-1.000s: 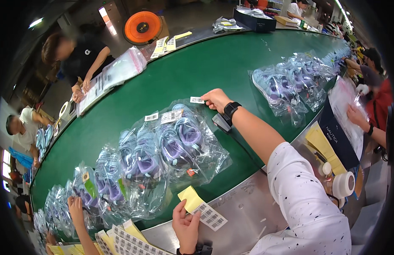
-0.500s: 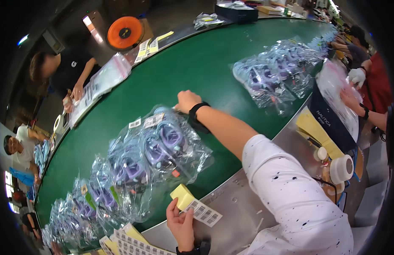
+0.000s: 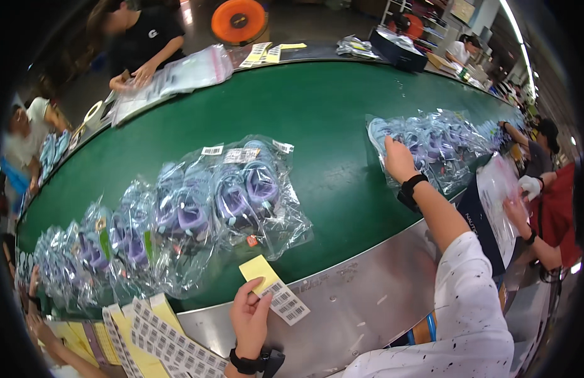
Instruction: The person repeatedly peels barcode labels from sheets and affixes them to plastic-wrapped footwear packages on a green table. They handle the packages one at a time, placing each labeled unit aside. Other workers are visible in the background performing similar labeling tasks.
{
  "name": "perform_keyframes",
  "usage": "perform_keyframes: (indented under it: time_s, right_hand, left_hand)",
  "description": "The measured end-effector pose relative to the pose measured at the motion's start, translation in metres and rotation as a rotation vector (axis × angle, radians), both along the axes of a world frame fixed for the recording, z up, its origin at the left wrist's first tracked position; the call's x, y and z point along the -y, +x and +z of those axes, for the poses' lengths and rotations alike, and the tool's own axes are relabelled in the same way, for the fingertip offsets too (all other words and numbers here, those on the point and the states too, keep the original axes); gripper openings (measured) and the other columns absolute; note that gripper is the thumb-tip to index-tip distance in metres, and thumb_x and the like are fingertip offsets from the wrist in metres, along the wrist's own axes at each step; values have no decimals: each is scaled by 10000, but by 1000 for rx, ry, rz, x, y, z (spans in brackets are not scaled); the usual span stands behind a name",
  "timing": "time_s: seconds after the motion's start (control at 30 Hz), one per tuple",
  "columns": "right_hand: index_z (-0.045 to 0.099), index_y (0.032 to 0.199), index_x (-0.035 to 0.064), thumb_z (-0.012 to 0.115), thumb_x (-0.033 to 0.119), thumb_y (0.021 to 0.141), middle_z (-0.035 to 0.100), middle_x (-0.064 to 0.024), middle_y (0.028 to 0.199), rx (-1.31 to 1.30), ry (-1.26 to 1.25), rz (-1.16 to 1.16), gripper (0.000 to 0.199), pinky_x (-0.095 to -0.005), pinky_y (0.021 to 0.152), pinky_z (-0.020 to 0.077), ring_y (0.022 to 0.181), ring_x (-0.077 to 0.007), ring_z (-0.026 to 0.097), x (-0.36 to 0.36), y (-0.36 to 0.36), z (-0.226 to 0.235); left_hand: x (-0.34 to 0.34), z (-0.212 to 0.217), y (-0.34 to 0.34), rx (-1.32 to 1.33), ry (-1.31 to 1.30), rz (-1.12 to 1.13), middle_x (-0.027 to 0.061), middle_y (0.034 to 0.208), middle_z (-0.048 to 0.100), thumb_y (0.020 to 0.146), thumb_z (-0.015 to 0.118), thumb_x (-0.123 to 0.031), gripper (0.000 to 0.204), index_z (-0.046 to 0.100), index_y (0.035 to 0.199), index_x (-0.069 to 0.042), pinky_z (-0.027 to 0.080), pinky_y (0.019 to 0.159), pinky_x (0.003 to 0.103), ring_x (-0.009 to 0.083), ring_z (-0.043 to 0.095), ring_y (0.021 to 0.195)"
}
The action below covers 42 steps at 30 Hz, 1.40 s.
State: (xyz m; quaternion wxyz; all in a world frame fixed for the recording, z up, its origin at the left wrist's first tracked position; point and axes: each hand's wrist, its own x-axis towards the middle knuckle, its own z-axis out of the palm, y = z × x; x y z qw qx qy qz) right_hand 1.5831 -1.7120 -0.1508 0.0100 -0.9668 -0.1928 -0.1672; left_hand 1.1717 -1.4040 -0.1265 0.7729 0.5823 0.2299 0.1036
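My left hand pinches a yellow-backed strip of barcode labels above the belt's near metal edge. Reaching out to the right, my right hand is closed at the near left end of a row of bagged shoes, its fingertips on the clear plastic. Its fingers are partly hidden. In front of me lies a clear-bagged pair of light blue and purple shoes, with white labels on its upper part. Further bagged pairs overlap in a row to its left.
The green conveyor belt curves across, edged by a metal ledge. Label sheets lie at lower left. A dark box with plastic bags stands right, beside a co-worker in red. Another person handles bags across the belt.
My right hand has moved from the near bag's top corner to the bagged shoes at right. A white label shows on that corner. My left hand still holds the strip. The view has turned right.
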Motion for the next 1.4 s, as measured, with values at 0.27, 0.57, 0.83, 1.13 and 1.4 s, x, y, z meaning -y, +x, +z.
perform_keyframes:
  time_s: [0.27,0.57,0.83,1.13,1.4]
  right_hand:
    - [624,1042,16,618,13,787,652,-193,973,-226,648,680,256,-434,804,492,886,-366,623,-144,-137,67]
    - [656,841,9,703,48,773,589,-89,877,-749,864,908,91,-350,721,482,837,-261,584,-168,-259,47]
    - [580,841,-1,657,21,774,558,-108,927,-452,746,1015,105,-376,782,465,880,-287,555,-163,-262,41]
    - [564,840,10,613,49,816,562,-107,986,-557,747,930,67,-372,826,462,934,-293,546,-145,-263,44]
    - [599,902,-10,598,48,834,609,-160,1044,-116,824,866,89,-416,797,491,964,-329,586,-119,-207,114]
  left_hand:
    - [-1,-3,0,3,17,20,81,1005,678,910,592,29,290,566,1199,43,469,744,186,67,611,882]
    - [9,2,7,24,-16,58,22,885,651,904,600,27,275,575,1177,30,409,622,151,19,560,751]
    - [21,6,8,-66,78,-31,-5,843,591,872,618,60,419,500,1273,32,372,570,142,1,501,671]
    - [29,0,11,-20,87,-86,132,1075,635,867,594,96,502,413,1334,54,487,719,183,84,626,881]
    - [36,2,16,-81,136,-90,44,928,594,855,615,92,499,435,1319,52,452,648,165,50,578,761]
